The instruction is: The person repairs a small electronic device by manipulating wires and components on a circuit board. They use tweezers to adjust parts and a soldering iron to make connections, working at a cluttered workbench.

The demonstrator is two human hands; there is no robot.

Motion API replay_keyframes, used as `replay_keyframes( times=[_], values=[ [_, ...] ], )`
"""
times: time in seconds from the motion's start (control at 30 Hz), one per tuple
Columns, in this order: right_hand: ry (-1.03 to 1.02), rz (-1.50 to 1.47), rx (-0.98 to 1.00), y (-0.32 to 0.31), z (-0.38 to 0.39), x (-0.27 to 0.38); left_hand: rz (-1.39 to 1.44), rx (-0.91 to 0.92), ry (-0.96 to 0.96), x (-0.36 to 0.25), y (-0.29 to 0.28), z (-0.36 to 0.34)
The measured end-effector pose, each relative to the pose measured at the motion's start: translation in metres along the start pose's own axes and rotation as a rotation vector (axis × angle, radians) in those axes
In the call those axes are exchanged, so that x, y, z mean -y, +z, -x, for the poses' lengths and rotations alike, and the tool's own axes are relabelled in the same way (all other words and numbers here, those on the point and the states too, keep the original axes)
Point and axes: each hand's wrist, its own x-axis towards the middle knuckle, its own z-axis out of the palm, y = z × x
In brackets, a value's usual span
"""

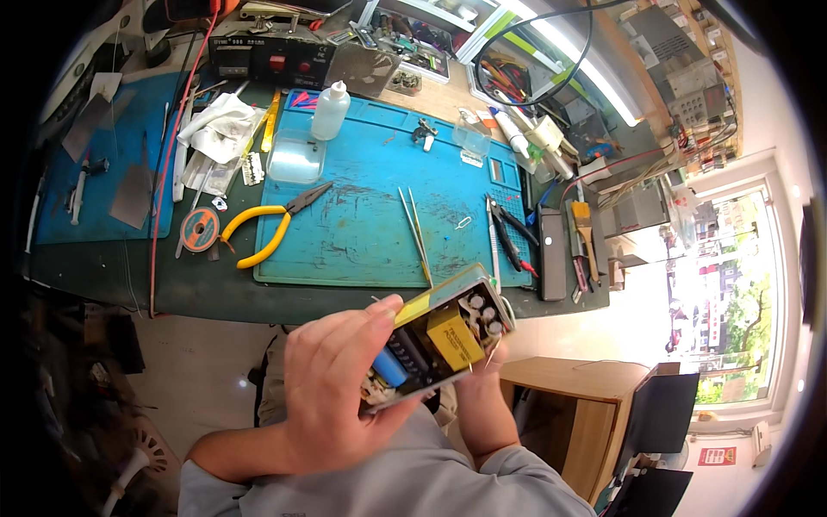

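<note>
Above my lap, in front of the bench edge, an opened power adapter (419, 346) is tilted up to the right. Its open side shows a yellow transformer (455, 336), a blue cylindrical capacitor (389, 367) and several small round capacitors. My left hand (332, 370) is wrapped around the left end, thumb beneath and fingers over the top edge. My right hand (489, 366) closes on the right end, most of its fingers hidden behind the case. Thin metal leads stick out there. Just beyond lie tweezers (415, 234) on the blue mat.
The blue work mat (345, 246) bears yellow-handled pliers (263, 231), a squeeze bottle (331, 112), a clear box (296, 158) and black cutters (510, 234). A solder spool (200, 229) sits left, a brush (585, 237) right. A wooden cabinet (577, 388) stands beside my right arm.
</note>
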Motion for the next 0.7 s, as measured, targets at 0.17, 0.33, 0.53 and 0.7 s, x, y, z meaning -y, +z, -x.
replay_keyframes(
  times=[0.17,0.33,0.53,0.7],
  values=[
    [-0.112,0.174,0.185,0.021,-0.005,0.022,-0.183,0.069,-0.060,0.009,-0.005,0.005],
    [-0.274,0.441,0.245,0.031,0.002,0.034,-0.188,0.024,-0.055,0.020,0.006,0.011],
    [-0.147,0.711,0.122,0.060,0.013,0.040,-0.231,0.039,-0.085,0.022,0.011,0.011],
    [-0.290,1.281,0.401,0.068,0.003,0.054,-0.252,0.063,-0.065,0.026,0.015,0.011]
  ],
)
